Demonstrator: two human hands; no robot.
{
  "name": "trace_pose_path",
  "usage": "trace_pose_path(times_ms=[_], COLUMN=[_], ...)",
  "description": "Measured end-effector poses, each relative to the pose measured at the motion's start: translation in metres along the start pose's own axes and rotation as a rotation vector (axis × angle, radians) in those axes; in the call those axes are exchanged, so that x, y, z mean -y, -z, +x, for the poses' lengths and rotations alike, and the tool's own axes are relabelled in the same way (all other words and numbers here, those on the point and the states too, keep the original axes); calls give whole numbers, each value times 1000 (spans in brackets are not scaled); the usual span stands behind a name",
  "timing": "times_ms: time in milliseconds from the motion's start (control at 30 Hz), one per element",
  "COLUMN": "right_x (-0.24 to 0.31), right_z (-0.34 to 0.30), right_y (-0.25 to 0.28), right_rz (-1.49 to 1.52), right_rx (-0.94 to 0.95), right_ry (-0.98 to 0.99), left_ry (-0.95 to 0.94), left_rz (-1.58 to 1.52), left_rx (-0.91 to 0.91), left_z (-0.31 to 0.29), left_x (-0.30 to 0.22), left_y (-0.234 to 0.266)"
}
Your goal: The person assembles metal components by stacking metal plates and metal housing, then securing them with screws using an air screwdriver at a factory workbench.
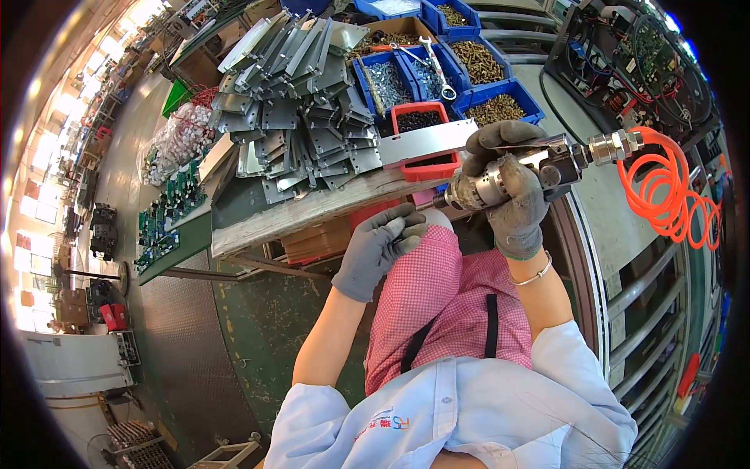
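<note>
Since the right hand (516, 205) is wrapped tight around that air tool (559, 166), the obvious worry is the left hand (388, 239). Its fingers are curled in together right by the nose end, and honestly I can't tell if they're pinching something small or just bunched up. If the trigger got bumped now, I reckon a spinning tip could grab that grey glove fabric.

Tool's up over the lap, just past the edge of the worktop (305, 213), so a loose grip could mean a drop onto the legs. The orange coiled hose (664, 224) hangs off its back end; a snag there might yank the aim sideways.

Also, a flat metal plate (430, 143) lies across the red tray (428, 173) near the right fingers. One careless swing might knock it off. And that messy bracket pile (312, 117) looks like it'd slide if nudged.
</note>
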State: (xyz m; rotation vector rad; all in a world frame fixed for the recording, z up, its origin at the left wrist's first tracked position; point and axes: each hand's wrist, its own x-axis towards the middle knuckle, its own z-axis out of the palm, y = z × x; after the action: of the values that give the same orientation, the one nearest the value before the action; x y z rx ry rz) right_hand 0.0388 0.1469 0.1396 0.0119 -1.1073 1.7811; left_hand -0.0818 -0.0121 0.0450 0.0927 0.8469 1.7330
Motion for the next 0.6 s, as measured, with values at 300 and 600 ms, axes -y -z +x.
trace_pose_path(times_ms=[300, 600], right_x=[4, 2], right_z=[0, -1], right_y=[1, 3], right_rz=[-19, 48], right_rx=[17, 41], right_ry=[10, 21], left_ry=[-48, -42], left_rz=[128, -23], left_rx=[64, 84], left_z=[-5, -1], left_x=[1, 4], left_y=[-14, 4])
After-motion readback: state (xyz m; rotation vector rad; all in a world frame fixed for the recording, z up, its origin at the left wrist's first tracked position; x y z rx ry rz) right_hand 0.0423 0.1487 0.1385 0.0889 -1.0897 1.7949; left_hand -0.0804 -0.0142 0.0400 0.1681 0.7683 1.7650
